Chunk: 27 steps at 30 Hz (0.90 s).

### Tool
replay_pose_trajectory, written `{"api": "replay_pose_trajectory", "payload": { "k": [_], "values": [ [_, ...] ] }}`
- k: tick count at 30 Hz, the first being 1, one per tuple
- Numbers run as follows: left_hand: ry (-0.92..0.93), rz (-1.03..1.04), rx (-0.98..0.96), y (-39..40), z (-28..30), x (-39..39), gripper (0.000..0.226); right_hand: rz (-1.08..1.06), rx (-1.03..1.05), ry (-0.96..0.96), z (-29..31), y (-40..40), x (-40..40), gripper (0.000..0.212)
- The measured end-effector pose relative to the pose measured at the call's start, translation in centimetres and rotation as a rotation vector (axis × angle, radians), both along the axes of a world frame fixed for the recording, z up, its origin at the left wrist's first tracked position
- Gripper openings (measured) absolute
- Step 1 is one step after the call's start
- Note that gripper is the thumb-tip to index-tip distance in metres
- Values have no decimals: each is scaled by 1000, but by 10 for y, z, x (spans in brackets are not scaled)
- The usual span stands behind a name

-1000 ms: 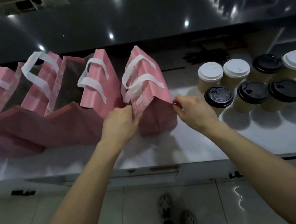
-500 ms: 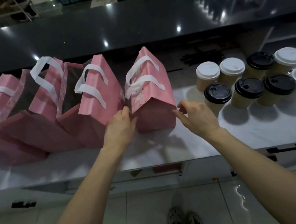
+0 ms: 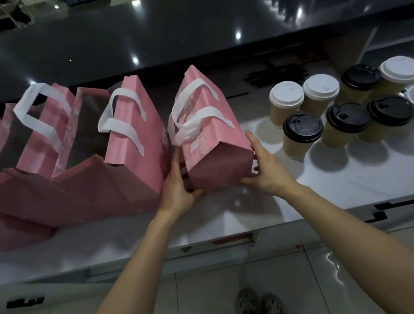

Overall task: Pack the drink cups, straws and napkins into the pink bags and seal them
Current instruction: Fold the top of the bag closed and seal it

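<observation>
A closed pink bag (image 3: 211, 140) with white handles stands on the white counter (image 3: 339, 185), its top folded together. My left hand (image 3: 178, 188) lies flat against its lower left side and my right hand (image 3: 266, 166) against its lower right side. On both hands the fingers are straight and the thumbs rest along the front bottom edge. Several brown paper cups stand to the right, some with white lids (image 3: 286, 95) and some with black lids (image 3: 303, 127). A pile of dark straws (image 3: 274, 78) lies behind the cups. No napkins are visible.
Left of the held bag, several more pink bags (image 3: 130, 152) stand in a tight row, some of them gaping open. A raised glossy black countertop (image 3: 181, 26) runs along the back. Below the counter are drawer fronts, a tiled floor and my shoes.
Both hands dropped from the bag's folded top edge to its lower sides and now clasp it there. The right hand, briefly off the bag, touches it again.
</observation>
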<state>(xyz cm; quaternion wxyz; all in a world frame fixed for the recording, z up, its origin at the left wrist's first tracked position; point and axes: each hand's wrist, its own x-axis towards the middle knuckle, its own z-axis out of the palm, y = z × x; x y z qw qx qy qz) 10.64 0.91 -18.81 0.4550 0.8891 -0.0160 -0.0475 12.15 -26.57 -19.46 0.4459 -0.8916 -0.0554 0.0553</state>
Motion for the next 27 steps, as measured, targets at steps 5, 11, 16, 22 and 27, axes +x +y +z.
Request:
{"api": "replay_pose_trajectory", "payload": {
  "k": [5, 11, 16, 22, 27],
  "values": [
    [-38, -88, -83, -1, -3, 9, 164, 1, 15, 40, 4, 6, 10, 160],
    [-44, -65, -134, -17, 2, -9, 158, 49, 53, -42, 10, 5, -1, 149],
    [-146, -54, -173, -38, 30, -45, 154, 102, 107, -88, 36, -13, -29, 151],
    [-316, -89, -98, -95, 91, -89, 165, 107, 142, -212, 93, -76, -80, 149],
    [-444, -125, -84, -171, 132, -107, 159, 83, 132, -304, 141, -155, -110, 139]
  ]
}}
